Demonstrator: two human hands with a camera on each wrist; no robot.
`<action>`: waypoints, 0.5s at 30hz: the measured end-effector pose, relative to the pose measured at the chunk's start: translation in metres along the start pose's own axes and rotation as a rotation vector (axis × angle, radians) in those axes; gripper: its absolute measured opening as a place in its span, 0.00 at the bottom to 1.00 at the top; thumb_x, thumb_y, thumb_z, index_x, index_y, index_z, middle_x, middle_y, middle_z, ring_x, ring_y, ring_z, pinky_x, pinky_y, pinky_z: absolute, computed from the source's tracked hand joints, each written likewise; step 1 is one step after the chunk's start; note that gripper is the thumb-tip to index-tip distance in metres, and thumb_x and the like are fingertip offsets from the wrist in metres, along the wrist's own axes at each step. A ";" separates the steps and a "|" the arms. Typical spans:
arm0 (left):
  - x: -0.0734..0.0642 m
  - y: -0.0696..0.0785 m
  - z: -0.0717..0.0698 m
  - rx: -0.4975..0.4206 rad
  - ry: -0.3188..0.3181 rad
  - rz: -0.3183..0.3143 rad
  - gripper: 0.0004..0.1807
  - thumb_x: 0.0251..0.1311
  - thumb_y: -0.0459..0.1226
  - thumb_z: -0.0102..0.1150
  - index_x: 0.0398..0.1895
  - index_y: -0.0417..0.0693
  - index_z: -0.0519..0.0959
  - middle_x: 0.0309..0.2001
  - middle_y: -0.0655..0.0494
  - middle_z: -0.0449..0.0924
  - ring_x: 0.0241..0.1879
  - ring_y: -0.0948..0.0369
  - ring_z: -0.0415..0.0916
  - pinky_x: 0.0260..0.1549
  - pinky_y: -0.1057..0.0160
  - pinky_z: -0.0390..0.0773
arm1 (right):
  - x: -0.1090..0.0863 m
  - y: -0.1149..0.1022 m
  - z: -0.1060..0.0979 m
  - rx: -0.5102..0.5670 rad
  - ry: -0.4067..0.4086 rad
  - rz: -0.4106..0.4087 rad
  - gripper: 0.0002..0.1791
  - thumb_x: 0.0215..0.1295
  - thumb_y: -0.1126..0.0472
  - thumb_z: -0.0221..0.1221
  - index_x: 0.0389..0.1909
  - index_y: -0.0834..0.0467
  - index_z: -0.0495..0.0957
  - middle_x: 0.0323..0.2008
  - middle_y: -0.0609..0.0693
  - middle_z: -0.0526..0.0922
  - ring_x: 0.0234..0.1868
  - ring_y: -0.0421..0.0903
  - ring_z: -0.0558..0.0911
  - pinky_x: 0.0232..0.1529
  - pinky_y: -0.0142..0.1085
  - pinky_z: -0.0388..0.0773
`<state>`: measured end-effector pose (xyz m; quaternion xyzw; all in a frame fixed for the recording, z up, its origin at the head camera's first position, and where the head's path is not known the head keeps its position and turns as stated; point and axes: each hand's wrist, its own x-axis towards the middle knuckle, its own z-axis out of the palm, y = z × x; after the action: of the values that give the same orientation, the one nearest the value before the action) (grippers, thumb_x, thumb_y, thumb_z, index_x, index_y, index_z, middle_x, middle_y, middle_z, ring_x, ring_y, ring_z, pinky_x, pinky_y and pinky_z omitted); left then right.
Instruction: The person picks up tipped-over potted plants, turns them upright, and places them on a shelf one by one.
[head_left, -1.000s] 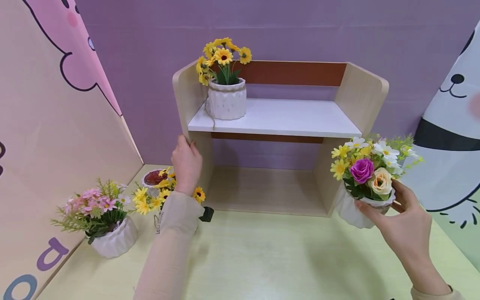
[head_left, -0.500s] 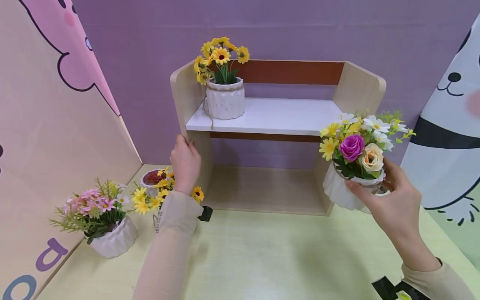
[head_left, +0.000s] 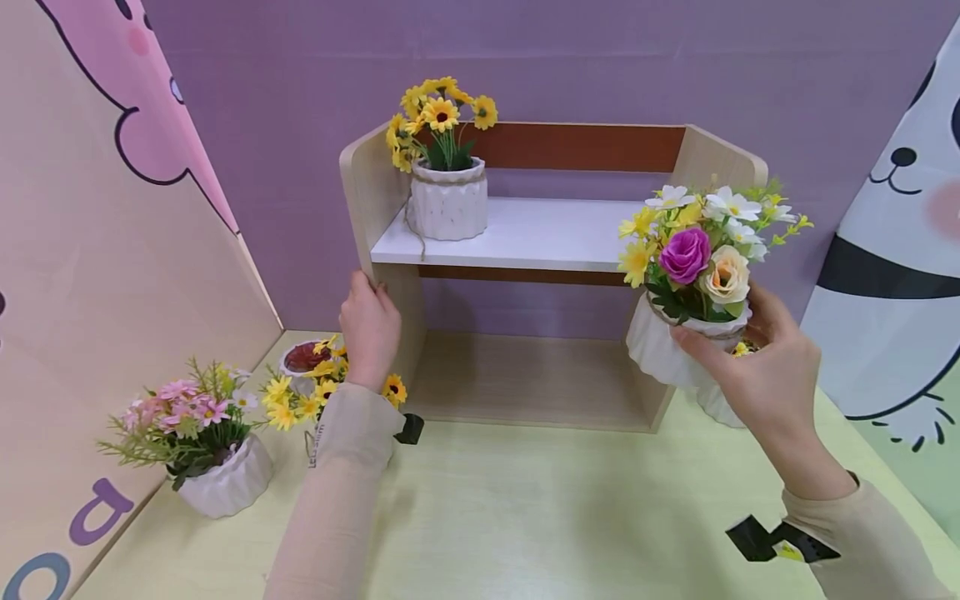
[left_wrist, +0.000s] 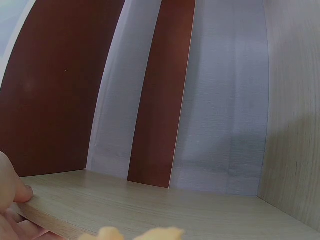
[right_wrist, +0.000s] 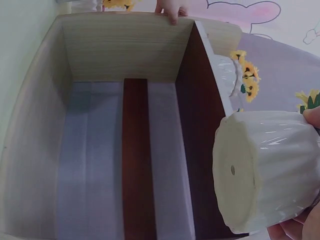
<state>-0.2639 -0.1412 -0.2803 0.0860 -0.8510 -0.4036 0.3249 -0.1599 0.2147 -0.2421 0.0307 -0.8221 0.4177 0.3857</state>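
Observation:
My right hand grips a white ribbed flower pot by its rim, with a purple rose, a cream rose and white and yellow daisies in it. The pot hangs in front of the shelf unit's right side, its flowers overlapping the white upper board. In the right wrist view the bottom of the pot shows, with a small hole. My left hand holds the front edge of the shelf's left side panel, thumb on the inner face. A white pot of yellow flowers stands at the upper board's left end.
On the table at left lies a tilted pot of pink flowers. Yellow flowers and a white pot with a reddish-brown top are partly behind my left arm. Another white pot stands behind my right hand.
My right hand has lifted the potted flowers and moved them left, up to the level of the upper board. My left hand has stayed on the side panel.

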 end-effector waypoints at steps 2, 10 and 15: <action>0.000 0.000 0.000 0.000 -0.002 -0.001 0.14 0.67 0.37 0.42 0.49 0.35 0.64 0.46 0.36 0.75 0.45 0.42 0.76 0.43 0.48 0.77 | 0.004 -0.004 0.000 0.006 0.005 -0.004 0.38 0.41 0.59 0.71 0.59 0.52 0.70 0.50 0.54 0.78 0.37 0.26 0.73 0.35 0.16 0.67; -0.001 0.001 -0.001 0.000 -0.008 -0.007 0.13 0.67 0.37 0.42 0.49 0.36 0.64 0.46 0.36 0.75 0.45 0.42 0.76 0.43 0.48 0.77 | 0.020 -0.021 0.003 0.048 0.004 0.012 0.38 0.40 0.59 0.71 0.57 0.53 0.70 0.47 0.53 0.79 0.37 0.29 0.74 0.36 0.17 0.69; -0.001 0.001 -0.001 0.004 -0.007 -0.011 0.13 0.67 0.37 0.42 0.49 0.36 0.64 0.46 0.36 0.75 0.45 0.42 0.76 0.43 0.47 0.77 | 0.027 -0.030 0.007 0.069 -0.003 0.002 0.37 0.43 0.57 0.70 0.58 0.53 0.69 0.48 0.52 0.78 0.40 0.31 0.73 0.38 0.19 0.69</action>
<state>-0.2624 -0.1408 -0.2794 0.0899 -0.8525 -0.4037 0.3197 -0.1723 0.1975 -0.2070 0.0439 -0.8078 0.4460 0.3828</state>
